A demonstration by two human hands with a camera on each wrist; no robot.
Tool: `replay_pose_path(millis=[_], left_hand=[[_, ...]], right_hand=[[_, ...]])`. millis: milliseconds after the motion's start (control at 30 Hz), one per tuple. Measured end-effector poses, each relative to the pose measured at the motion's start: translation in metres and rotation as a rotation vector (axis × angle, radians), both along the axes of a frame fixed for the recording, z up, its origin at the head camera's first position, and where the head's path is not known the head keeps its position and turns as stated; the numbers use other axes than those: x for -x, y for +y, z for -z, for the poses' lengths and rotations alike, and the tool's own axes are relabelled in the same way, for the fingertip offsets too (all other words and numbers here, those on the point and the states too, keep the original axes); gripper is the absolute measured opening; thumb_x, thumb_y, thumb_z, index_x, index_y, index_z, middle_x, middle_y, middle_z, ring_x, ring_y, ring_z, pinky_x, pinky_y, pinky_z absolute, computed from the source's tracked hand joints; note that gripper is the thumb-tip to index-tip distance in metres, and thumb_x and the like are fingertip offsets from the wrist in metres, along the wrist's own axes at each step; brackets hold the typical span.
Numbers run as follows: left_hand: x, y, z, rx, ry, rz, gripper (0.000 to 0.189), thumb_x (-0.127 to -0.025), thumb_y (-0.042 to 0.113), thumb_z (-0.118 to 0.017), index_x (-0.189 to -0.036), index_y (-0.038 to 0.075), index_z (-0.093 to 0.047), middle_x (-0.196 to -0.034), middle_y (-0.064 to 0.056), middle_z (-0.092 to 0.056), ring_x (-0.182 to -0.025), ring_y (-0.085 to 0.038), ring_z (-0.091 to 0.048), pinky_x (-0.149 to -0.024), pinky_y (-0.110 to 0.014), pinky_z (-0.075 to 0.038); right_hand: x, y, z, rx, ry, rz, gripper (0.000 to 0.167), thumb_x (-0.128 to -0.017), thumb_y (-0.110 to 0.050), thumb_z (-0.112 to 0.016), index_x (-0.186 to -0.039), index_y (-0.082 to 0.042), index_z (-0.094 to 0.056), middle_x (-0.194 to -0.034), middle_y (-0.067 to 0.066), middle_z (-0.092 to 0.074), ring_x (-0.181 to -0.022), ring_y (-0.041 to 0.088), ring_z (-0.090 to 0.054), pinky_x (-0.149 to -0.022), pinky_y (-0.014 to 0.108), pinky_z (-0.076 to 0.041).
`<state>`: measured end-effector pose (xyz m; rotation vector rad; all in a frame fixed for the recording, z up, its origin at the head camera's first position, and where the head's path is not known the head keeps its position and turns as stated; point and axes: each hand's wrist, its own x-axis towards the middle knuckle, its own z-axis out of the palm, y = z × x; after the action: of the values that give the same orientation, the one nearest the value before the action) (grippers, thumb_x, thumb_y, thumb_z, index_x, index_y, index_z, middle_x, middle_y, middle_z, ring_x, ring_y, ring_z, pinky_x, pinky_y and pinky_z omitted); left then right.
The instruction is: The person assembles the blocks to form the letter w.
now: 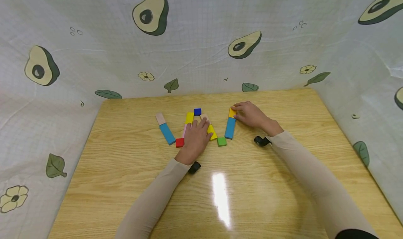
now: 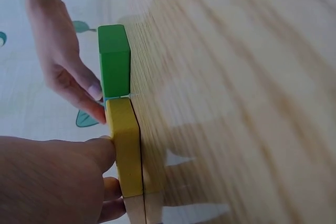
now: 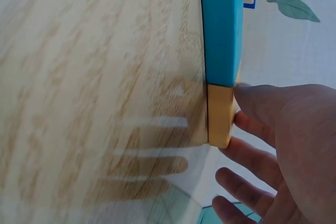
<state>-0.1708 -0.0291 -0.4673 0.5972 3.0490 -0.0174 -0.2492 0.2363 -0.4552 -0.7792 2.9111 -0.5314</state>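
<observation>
Palm down, my left hand rests across the middle blocks in the head view. Its thumb touches a yellow block, with fingers over a plain wooden block and partly hiding a pink block. At the right, my right hand pinches an orange block between thumb and fingers. That block lies end to end with a blue block. A green block sits between the blue and yellow ones, at their near ends.
Left of the hands, another wooden block and blue block form a slanted line. A red block, a second yellow block and a dark blue block continue the zigzag. Patterned cloth hangs behind the wooden table.
</observation>
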Motion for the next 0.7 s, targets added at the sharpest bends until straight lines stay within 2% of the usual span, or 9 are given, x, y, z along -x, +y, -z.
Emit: replay_pose_path(millis=[167, 333, 533, 700], left_hand=[[0.001, 0.001, -0.001, -0.018, -0.003, 0.003, 0.057, -0.11, 0.046, -0.054, -0.158, 0.017, -0.05, -0.165, -0.002, -0.046, -0.141, -0.031, -0.046, -0.114, -0.048, -0.04], [0.003, 0.001, 0.001, -0.036, 0.003, 0.018, 0.054, -0.109, 0.045, -0.058, -0.153, 0.014, -0.055, -0.161, -0.004, -0.049, -0.143, -0.034, -0.044, -0.118, -0.052, -0.037], [0.001, -0.004, 0.003, -0.096, 0.005, 0.031, 0.049, -0.109, 0.042, -0.059, -0.148, 0.013, -0.059, -0.163, -0.008, -0.046, -0.147, -0.036, -0.042, -0.122, -0.055, -0.033], [-0.002, -0.031, -0.003, -0.222, -0.006, 0.0, 0.047, -0.11, 0.037, -0.058, -0.148, 0.009, -0.059, -0.163, -0.013, -0.045, -0.148, -0.039, -0.04, -0.122, -0.058, -0.03]], right_hand=[[-0.001, 0.002, 0.0, 0.007, 0.01, -0.001, 0.047, -0.106, -0.016, -0.067, -0.148, 0.005, -0.059, -0.152, 0.029, -0.054, -0.138, 0.049, -0.05, -0.118, 0.06, -0.038], [-0.01, 0.007, -0.003, 0.038, 0.069, -0.018, 0.046, -0.105, -0.013, -0.067, -0.146, 0.007, -0.059, -0.15, 0.032, -0.054, -0.136, 0.051, -0.051, -0.116, 0.063, -0.038], [-0.031, 0.019, -0.006, 0.074, 0.064, 0.018, 0.046, -0.106, -0.012, -0.065, -0.148, 0.005, -0.058, -0.154, 0.031, -0.051, -0.141, 0.051, -0.047, -0.119, 0.067, -0.032], [-0.053, 0.038, -0.01, 0.103, 0.075, 0.087, 0.048, -0.105, -0.01, -0.066, -0.149, 0.005, -0.057, -0.156, 0.029, -0.049, -0.144, 0.051, -0.043, -0.119, 0.068, -0.03]])
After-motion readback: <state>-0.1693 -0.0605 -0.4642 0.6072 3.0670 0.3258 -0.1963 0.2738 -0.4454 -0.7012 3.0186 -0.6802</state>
